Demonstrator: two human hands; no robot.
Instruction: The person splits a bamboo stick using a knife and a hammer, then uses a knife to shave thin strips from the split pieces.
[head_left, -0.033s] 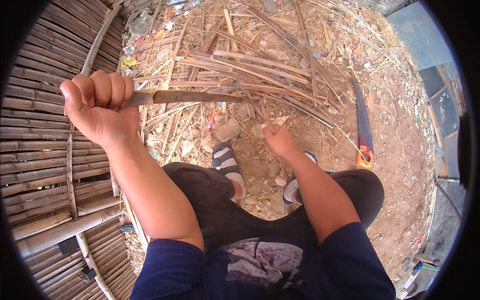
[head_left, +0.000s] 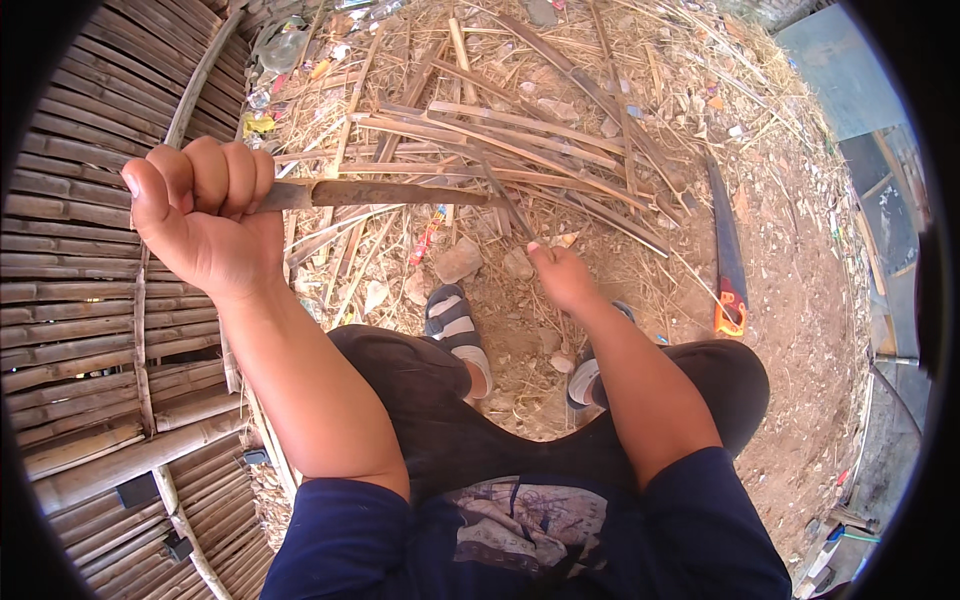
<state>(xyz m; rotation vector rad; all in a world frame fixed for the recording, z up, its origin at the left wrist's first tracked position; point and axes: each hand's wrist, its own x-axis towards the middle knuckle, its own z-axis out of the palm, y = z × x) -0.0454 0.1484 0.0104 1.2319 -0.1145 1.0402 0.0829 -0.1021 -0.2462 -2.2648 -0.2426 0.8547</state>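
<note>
My left hand (head_left: 208,215), raised at the left, is closed around one end of a flat brown bamboo strip (head_left: 400,191) that reaches across to the right. My right hand (head_left: 566,277) is lower and further right, its fingers wrapped round a handle they hide. From it a narrow dark knife blade (head_left: 511,208) slants up and to the left. The blade crosses the strip's far end; whether it cuts in or only rests there, I cannot tell.
Beyond my hands, a loose heap of split bamboo strips (head_left: 530,135) lies on straw and dirt. A handsaw (head_left: 728,250) with an orange handle lies at the right. A bamboo slat wall (head_left: 75,230) rises at the left. Stones (head_left: 458,260) sit near my feet.
My left hand and the strip have shifted very slightly right. My right hand has edged a little up and right, and the blade shows more clearly.
</note>
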